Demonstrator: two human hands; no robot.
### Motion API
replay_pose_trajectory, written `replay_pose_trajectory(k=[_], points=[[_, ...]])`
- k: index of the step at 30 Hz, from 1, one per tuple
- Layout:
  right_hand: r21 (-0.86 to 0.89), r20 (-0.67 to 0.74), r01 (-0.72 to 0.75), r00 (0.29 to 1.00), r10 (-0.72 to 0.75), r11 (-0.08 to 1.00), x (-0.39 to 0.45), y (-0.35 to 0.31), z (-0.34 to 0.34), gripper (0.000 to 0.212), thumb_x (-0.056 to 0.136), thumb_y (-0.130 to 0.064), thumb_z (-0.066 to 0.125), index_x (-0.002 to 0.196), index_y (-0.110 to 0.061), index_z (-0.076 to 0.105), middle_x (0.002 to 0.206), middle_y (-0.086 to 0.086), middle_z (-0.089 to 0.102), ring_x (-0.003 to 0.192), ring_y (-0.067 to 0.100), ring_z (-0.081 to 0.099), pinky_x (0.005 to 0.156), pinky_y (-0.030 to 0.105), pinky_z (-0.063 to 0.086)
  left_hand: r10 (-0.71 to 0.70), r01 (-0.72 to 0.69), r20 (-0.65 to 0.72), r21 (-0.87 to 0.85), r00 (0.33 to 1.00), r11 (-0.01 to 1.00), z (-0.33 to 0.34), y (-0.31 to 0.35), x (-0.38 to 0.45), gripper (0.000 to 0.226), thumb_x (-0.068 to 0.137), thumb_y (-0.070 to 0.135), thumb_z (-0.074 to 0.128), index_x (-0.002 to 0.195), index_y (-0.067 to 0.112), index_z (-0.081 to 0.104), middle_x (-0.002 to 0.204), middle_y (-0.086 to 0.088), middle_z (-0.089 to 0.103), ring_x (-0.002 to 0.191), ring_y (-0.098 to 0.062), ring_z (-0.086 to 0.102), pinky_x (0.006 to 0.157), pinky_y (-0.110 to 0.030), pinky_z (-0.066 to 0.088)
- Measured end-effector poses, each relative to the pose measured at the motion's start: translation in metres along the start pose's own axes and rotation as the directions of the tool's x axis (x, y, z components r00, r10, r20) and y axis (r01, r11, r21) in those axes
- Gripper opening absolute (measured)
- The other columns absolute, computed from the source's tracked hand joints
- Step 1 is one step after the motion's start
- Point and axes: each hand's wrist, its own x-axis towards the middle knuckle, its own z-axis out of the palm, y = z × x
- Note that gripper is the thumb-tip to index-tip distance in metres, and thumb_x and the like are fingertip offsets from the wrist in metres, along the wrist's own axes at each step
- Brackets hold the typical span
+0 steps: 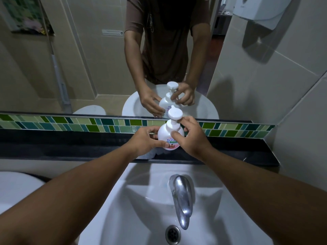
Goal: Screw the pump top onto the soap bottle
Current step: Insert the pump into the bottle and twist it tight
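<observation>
Behind the sink [141, 174], the soap bottle [169, 137] was clamped by the left hand [145, 140] on the tabletop [70, 147]; the right hand [192, 138] pinched the pump top [174, 114] at 12 o'clock; cross-threading was possible if tilted.

We stand in a bathroom: a white washbasin [123, 200] with a chrome tap [182, 197] and drain [173, 234] lies at six o'clock. At twelve o'clock a wall mirror [88, 59] rises above a strip of green mosaic tiles [70, 124], and a white wall dispenser [260, 9] hangs at one o'clock on pale tiling.
</observation>
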Motion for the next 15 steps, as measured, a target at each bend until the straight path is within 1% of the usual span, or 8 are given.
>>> replay_pose_trajectory(k=[2,4,6,8,10,11,13,15], points=[[-0.024,-0.03,-0.023,0.999,0.022,0.999,0.0013,-0.0024,0.0013,0.049,0.074,-0.041,0.078,0.116,-0.018,0.065,0.103,-0.002,0.057,0.091,0.017,0.056,0.085,0.048,0.054,0.003,-0.003,-0.006,0.009,1.0,1.0,0.001,0.001,-0.0003,0.063,0.068,0.007,0.098,0.126,0.013,0.074,0.11,-0.002,0.083,0.108,-0.019,0.079,0.095,-0.035,0.062],[-0.018,-0.074,-0.08,0.994,0.078,0.997,0.002,-0.0035,0.0026,0.061,0.065,-0.056,0.082,0.11,-0.021,0.06,0.104,-0.005,0.058,0.095,0.018,0.061,0.083,0.045,0.056,0.004,-0.004,0.004,0.002,1.0,1.0,0.0018,0.0019,-0.0017,0.063,0.069,0.005,0.096,0.127,0.012,0.073,0.111,-0.004,0.083,0.108,-0.019,0.079,0.095,-0.034,0.062],[-0.02,-0.081,-0.091,0.993,0.09,0.996,0.0011,-0.0021,0.0035,0.068,0.061,-0.066,0.081,0.11,-0.025,0.057,0.106,-0.006,0.058,0.097,0.018,0.063,0.083,0.045,0.057,0.001,-0.001,0.022,0.002,1.0,1.0,0.0019,0.0012,-0.0024,0.063,0.071,0.005,0.096,0.128,0.011,0.072,0.113,-0.004,0.083,0.108,-0.02,0.079,0.098,-0.036,0.061],[0.006,-0.061,-0.064,0.996,0.064,0.998,0.0,-0.0011,0.0017,0.061,0.07,-0.063,0.077,0.114,-0.025,0.058,0.107,-0.006,0.057,0.097,0.014,0.061,0.085,0.044,0.056,0.001,-0.001,0.015,-0.001,1.0,1.0,0.0014,0.0001,-0.0024,0.062,0.071,0.004,0.095,0.128,0.009,0.072,0.113,-0.006,0.083,0.108,-0.021,0.079,0.098,-0.037,0.061],[0.029,-0.011,-0.027,1.0,0.028,0.999,0.0006,-0.0006,-0.0021,0.052,0.08,-0.052,0.07,0.122,-0.022,0.062,0.106,-0.006,0.055,0.092,0.006,0.056,0.087,0.039,0.052,-0.002,0.002,-0.004,-0.006,1.0,1.0,0.0019,0.0012,-0.0014,0.062,0.069,0.004,0.096,0.126,0.009,0.073,0.111,-0.006,0.083,0.107,-0.021,0.079,0.097,-0.038,0.062],[0.029,0.012,-0.008,1.0,0.007,1.0,0.0014,-0.0008,-0.0038,0.052,0.082,-0.048,0.068,0.126,-0.02,0.064,0.107,-0.005,0.056,0.093,0.006,0.056,0.088,0.039,0.052,-0.002,0.002,-0.007,-0.009,1.0,1.0,0.0023,0.0022,-0.0008,0.062,0.069,0.003,0.096,0.126,0.009,0.073,0.11,-0.007,0.083,0.107,-0.022,0.079,0.095,-0.037,0.062],[0.023,0.033,0.027,0.999,-0.027,0.999,0.0037,0.0008,-0.0051,0.054,0.084,-0.044,0.067,0.13,-0.017,0.065,0.114,-0.002,0.059,0.102,0.013,0.06,0.094,0.044,0.053,-0.001,0.001,-0.006,-0.019,1.0,1.0,0.003,0.0044,0.0001,0.061,0.071,-0.001,0.094,0.127,0.007,0.072,0.109,-0.008,0.083,0.105,-0.021,0.08,0.092,-0.034,0.064],[0.002,0.03,0.04,0.999,-0.04,0.999,0.0059,0.0022,-0.0045,0.052,0.085,-0.043,0.071,0.129,-0.016,0.066,0.114,-0.001,0.061,0.104,0.017,0.061,0.092,0.043,0.054,0.005,-0.005,-0.013,-0.015,1.0,1.0,0.003,0.0044,0.0009,0.06,0.07,-0.001,0.094,0.126,0.007,0.073,0.108,-0.007,0.084,0.104,-0.021,0.08,0.09,-0.032,0.064]])
